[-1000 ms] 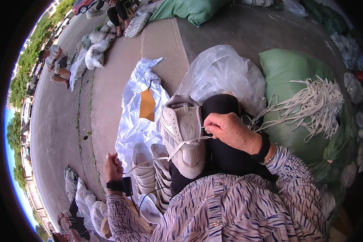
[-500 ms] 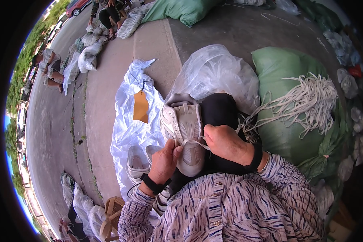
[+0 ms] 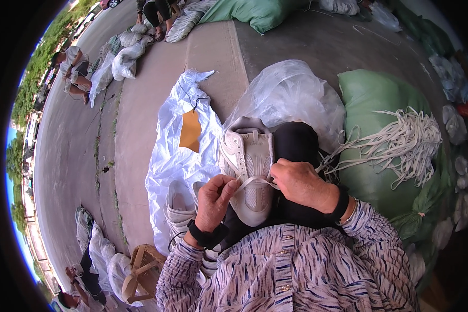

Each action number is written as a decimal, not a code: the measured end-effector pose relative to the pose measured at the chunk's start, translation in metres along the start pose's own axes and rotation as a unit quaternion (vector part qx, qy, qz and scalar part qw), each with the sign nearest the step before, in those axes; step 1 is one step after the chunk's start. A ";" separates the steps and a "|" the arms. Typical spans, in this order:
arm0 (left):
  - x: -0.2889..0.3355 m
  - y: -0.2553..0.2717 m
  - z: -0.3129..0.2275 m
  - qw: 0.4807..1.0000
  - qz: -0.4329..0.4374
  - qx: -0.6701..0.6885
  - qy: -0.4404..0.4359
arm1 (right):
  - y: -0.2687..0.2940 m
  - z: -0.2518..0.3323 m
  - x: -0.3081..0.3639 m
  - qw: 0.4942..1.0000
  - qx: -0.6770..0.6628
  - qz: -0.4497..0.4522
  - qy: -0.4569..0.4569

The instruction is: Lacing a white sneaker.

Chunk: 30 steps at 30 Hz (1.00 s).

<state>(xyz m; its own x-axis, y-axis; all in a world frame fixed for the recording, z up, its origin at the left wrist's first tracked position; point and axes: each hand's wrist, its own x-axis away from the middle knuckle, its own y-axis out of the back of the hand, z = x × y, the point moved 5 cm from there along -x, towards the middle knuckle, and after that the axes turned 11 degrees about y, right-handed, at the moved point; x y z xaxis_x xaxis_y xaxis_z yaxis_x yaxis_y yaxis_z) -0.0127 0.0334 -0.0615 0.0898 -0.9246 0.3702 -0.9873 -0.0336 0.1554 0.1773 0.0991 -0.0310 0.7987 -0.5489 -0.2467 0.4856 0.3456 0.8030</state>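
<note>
Head view: sneaker (image 3: 255,200) sits in my lap (image 3: 298,141), toe toward me. My left grip (image 3: 215,202) pinches the lace (image 3: 257,179) by its left edge; my right grip (image 3: 302,183) pinches it just off the right edge. Green sack (image 3: 370,188) crowds my right; wide pavement (image 3: 140,119) runs left.

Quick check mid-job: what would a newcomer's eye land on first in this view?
Probably the pale shoe near the centre, with a whitish lace running across it between the left hand and right hand. Next, the big tangle of pale laces on the bulging green sack at the right. Left of the shoe, an orange-tan patch stands out against a crinkled white sheet.
</note>
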 end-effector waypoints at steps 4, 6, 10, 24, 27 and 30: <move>-0.006 0.002 0.002 0.998 -0.020 -0.052 -0.006 | -0.003 -0.007 -0.001 0.999 -0.037 -0.008 -0.021; -0.008 0.003 0.000 0.999 -0.019 -0.035 -0.021 | -0.003 -0.010 -0.001 0.998 -0.048 -0.015 -0.044; -0.011 0.004 -0.010 0.997 0.012 -0.061 -0.050 | -0.001 -0.009 -0.002 0.997 -0.067 -0.022 -0.038; -0.024 -0.003 -0.034 0.952 -0.046 -0.300 -0.024 | 0.003 -0.003 -0.002 1.000 -0.020 -0.002 -0.018; -0.012 -0.023 -0.074 0.847 -0.015 -0.480 -0.229 | 0.010 0.008 -0.006 0.996 0.044 0.078 0.005; -0.013 -0.020 -0.085 0.768 0.054 -0.607 -0.195 | 0.027 0.024 -0.014 0.966 0.192 0.051 0.167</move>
<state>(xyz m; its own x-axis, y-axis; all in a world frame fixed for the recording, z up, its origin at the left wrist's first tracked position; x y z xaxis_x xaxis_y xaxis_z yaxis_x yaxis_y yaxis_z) 0.0166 0.0784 0.0084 -0.2645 -0.9482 0.1758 -0.1139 0.2118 0.9707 0.1703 0.0979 0.0068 0.9367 -0.2289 -0.2649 0.2815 0.0424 0.9586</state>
